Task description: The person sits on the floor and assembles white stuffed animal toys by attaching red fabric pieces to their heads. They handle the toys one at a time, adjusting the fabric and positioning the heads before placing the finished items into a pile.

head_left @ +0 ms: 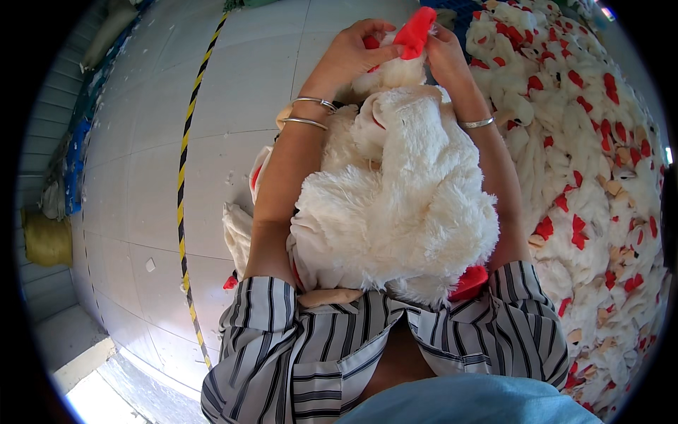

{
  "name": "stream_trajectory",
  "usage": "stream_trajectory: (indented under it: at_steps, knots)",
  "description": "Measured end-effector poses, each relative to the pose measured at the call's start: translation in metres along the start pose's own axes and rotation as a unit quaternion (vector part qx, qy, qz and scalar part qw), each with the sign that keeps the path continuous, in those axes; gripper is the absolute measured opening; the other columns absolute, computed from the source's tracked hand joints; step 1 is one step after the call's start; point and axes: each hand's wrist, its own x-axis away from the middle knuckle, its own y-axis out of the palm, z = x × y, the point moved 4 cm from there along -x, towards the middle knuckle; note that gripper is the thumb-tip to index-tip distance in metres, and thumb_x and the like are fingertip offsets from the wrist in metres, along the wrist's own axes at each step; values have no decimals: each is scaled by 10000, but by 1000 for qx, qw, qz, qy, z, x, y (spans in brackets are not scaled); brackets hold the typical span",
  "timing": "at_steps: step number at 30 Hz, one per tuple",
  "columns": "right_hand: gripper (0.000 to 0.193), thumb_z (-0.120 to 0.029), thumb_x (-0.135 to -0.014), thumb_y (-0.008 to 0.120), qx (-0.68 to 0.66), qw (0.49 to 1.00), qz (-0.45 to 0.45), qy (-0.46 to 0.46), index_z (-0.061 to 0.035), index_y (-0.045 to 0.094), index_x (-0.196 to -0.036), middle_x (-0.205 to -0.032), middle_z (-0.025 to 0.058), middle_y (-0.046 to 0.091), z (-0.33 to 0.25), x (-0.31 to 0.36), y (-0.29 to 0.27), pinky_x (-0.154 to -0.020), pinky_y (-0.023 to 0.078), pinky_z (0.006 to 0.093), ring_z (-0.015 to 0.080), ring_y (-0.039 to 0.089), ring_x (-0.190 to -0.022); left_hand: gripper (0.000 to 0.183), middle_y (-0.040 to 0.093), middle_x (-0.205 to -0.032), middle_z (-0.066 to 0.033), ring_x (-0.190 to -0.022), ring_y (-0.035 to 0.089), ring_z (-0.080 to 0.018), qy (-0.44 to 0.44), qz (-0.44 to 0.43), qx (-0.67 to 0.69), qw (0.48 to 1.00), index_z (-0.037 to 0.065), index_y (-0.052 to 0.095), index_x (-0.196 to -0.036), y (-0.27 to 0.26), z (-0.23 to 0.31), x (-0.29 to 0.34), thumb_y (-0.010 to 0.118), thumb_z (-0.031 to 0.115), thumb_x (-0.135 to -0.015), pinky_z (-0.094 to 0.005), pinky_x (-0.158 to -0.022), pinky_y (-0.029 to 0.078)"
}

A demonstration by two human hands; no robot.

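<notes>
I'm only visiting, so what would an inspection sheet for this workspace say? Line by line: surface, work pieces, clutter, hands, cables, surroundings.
Surface: pale tiled floor, with a pale scrap on it.
Work pieces: red fabric piece held up; fluffy cream plush bunched in front of the striped shirt.
Clutter: large heap of white, red and tan pieces at the right.
Hands: left hand pinches the red fabric piece; right hand is at its other side, fingers partly hidden.
Cables: nothing seen.
Surroundings: yellow-and-black floor stripe; yellow bundle at the far left.
</notes>
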Motion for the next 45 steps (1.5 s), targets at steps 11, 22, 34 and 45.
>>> stream_trajectory:
  at_steps: [11, 22, 34, 45]
  knots:
    - [253, -188, -921, 616, 113, 989, -60, -70, -37, 649, -1120, -892, -6, 652, -17, 6, 8, -704, 470, 211, 67, 586, -782, 338, 670, -811, -48, -684, 600, -114, -68, 21, -12, 997, 23, 664, -1065, 5, 11, 6, 727, 243, -817, -277, -650, 504]
    - [157, -85, -928, 530, 138, 982, 105, -80, -55, 682, -900, -758, -11, 618, -17, -9, -41, -603, 427, 192, 52, 522, -667, 164, 606, -736, 20, -583, 517, -58, -60, 57, 53, 995, 43, 618, -887, 4, -5, 1, 726, 156, -839, -237, -516, 453]
    - [313, -327, -942, 617, 239, 966, -92, -42, -35, 645, -834, -680, -10, 591, -36, 22, 28, -547, 380, 210, 44, 504, -589, 217, 647, -789, -9, -674, 577, -68, -3, 56, -129, 990, 25, 626, -1014, 14, 0, 2, 694, 170, -868, -237, -591, 485]
    - [231, -225, -957, 599, 195, 974, -112, -11, -15, 692, -983, -764, 11, 660, -17, 14, 16, -592, 441, 202, 56, 576, -641, 238, 655, -780, 2, -631, 553, -50, -90, 21, 39, 995, 10, 685, -980, 4, -1, 2, 632, 232, -912, -208, -553, 453]
